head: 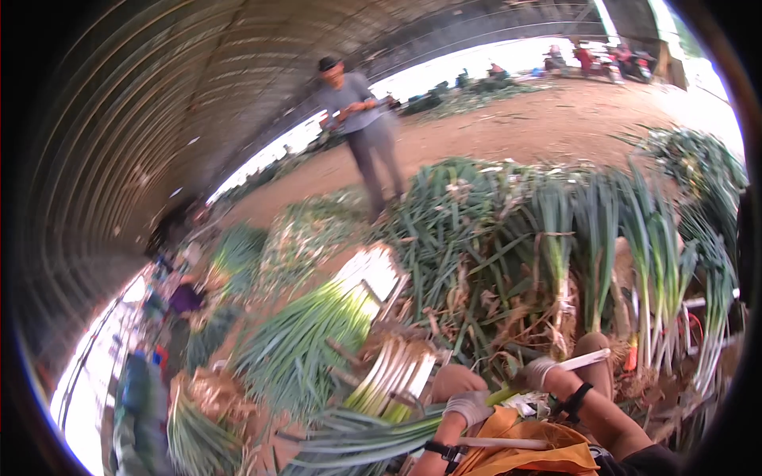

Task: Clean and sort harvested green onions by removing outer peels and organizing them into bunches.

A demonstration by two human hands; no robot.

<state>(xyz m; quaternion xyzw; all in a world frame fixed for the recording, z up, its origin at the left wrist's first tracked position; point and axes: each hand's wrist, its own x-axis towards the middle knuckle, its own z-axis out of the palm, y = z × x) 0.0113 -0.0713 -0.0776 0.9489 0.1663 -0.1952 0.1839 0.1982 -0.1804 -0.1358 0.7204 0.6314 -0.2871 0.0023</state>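
Both my hands wear light work gloves, with dark straps at the wrists. My left hand point(469, 408) is closed around green onion stalks point(381, 434), whose long leaves spread to the lower left. My right hand point(539, 373) is at the stalk's other side, near a white stem point(586, 359) that points right; its fingers are blurred, so its hold is unclear. Another white stem point(506, 443) lies across the orange cloth point(536, 455) on my lap. Just left of my knees, trimmed green onions point(397, 372) lie in a row with their white ends up.
A large bundle of green onions point(315, 327) lies at centre left. Untrimmed green onions point(452, 238) are heaped ahead, with upright bunches point(649, 256) at right. A person point(357, 119) stands beyond on the dirt floor point(506, 134). Several motorbikes point(613, 64) are parked far back.
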